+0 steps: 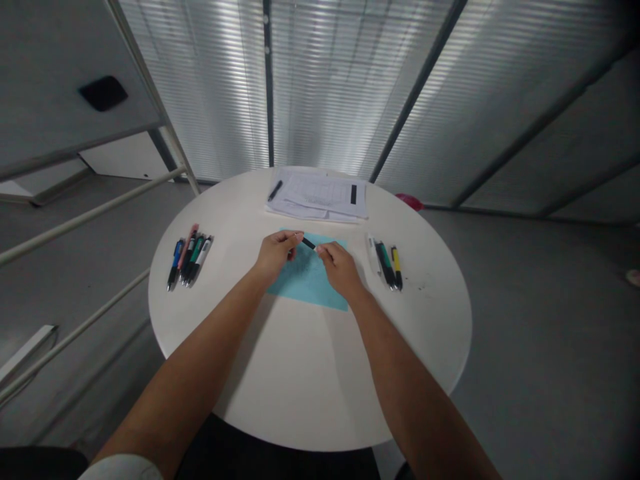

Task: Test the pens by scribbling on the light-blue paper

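Both hands hold a dark pen [309, 243] between them, over a light blue sheet [315, 287] on the round white table. My left hand [277, 255] pinches one end with thumb and fingers closed. At the other end, my right hand [341, 268] is also closed in a pinch. The pen's ends are hidden by the fingertips. Left of the hands lies a group of several pens [190, 259] in blue, pink, green, white and black. To the right is another group of pens [386, 265], with green, yellow and clear or white parts.
A stack of printed papers [320, 197] lies at the table's far side, with a black pen [275, 191] on its left part. The round table [300, 387] has a curved edge. Metal rails [90, 210] stand at the left, and a blind-covered glass wall [320, 87] rises behind.
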### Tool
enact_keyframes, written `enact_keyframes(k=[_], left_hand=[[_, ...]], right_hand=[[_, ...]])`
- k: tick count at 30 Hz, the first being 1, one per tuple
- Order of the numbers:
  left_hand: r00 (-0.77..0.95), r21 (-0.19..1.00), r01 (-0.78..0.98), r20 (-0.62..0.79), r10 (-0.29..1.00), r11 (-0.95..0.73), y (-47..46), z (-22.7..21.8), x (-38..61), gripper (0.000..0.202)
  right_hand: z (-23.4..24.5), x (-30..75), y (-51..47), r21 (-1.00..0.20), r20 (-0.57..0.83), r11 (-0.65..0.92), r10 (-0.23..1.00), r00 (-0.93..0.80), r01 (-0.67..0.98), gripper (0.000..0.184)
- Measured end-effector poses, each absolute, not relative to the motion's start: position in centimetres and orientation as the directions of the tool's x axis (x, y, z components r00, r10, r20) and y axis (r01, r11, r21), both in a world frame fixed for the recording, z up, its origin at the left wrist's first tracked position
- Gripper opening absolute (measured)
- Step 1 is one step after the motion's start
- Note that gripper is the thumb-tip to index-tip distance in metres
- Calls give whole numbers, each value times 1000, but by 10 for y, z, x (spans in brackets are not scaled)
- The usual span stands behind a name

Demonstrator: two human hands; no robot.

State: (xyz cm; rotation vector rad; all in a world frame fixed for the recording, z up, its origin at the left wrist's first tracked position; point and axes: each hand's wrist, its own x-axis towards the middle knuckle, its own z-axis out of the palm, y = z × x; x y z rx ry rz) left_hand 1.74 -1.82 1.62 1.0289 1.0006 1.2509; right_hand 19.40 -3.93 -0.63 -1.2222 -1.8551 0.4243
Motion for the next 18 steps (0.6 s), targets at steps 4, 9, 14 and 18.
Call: enact_keyframes(k=[4, 9, 14, 18], left_hand=[[57, 964, -263, -25, 998, 39, -17, 16, 18, 32], [63, 959, -278, -39, 997, 55, -17, 15, 17, 34], [52, 950, -308, -38, 998, 53, -17, 16, 16, 34], [36, 943, -328, -50, 998, 59, -18, 19, 16, 33]], right_hand=[[-8, 194, -39, -694, 471, 426, 878, -82, 580, 22], [-7, 193, -38, -683, 470, 437, 876, -106, 585, 22], [-6, 193, -40, -715, 433, 422, 893, -121, 557, 25], [-7, 194, -39, -697, 478, 415, 877, -53, 585, 23]])
